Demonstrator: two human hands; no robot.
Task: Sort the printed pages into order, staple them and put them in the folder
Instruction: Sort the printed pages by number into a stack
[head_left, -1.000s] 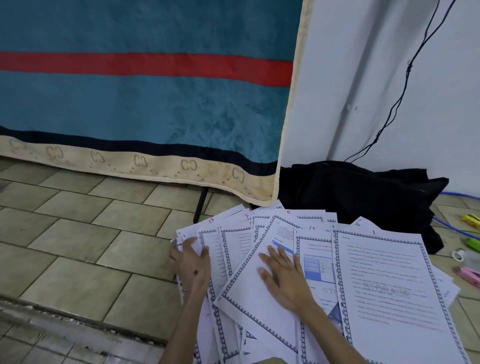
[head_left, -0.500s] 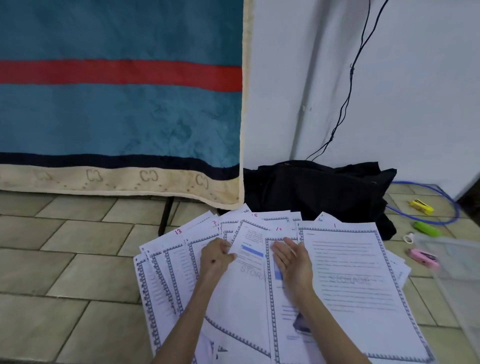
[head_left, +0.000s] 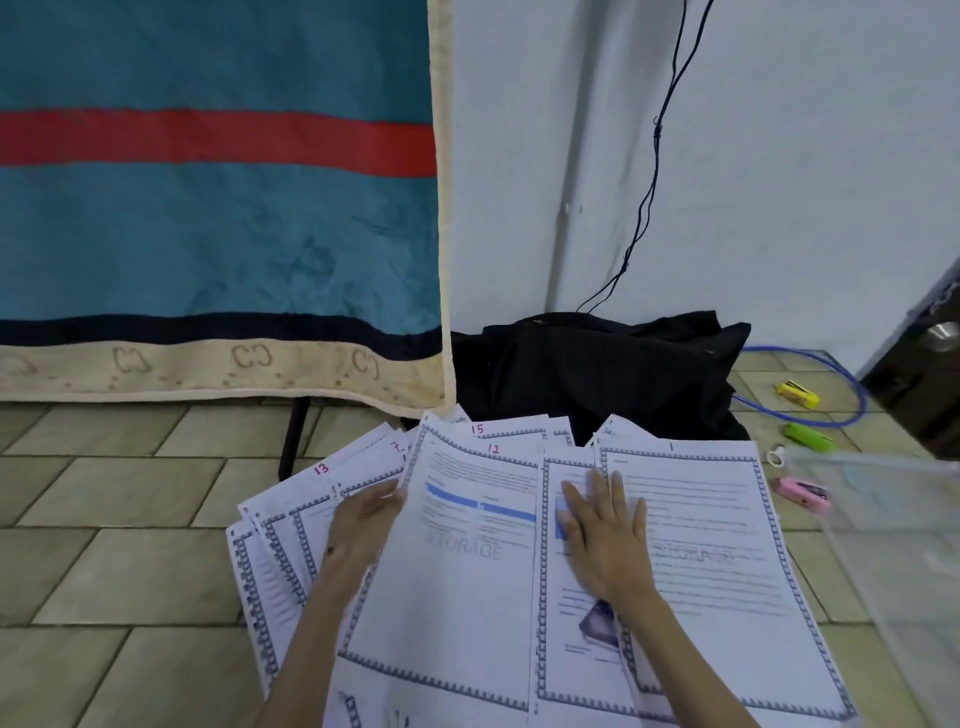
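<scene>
Printed pages with grey patterned borders and red handwritten numbers lie fanned out on the tiled floor. Page 12 lies in the middle, and my left hand grips its left edge with the fingers curled under it. Page 1 lies at the right. My right hand rests flat, fingers spread, across page 1's left edge and the page beside it. Pages 13, 7 and 15 stick out at the left and back. A clear plastic folder lies at the right. A pink stapler sits next to it.
A black bag lies against the white wall behind the pages. A teal blanket with a red stripe hangs at the left. A green stapler, a yellow one, a blue cable and a small ring lie at the right.
The view has swung right and come closer. My left hand went from pressing on the left pages to gripping page 12's edge. My right hand slid right onto page 1's edge.
</scene>
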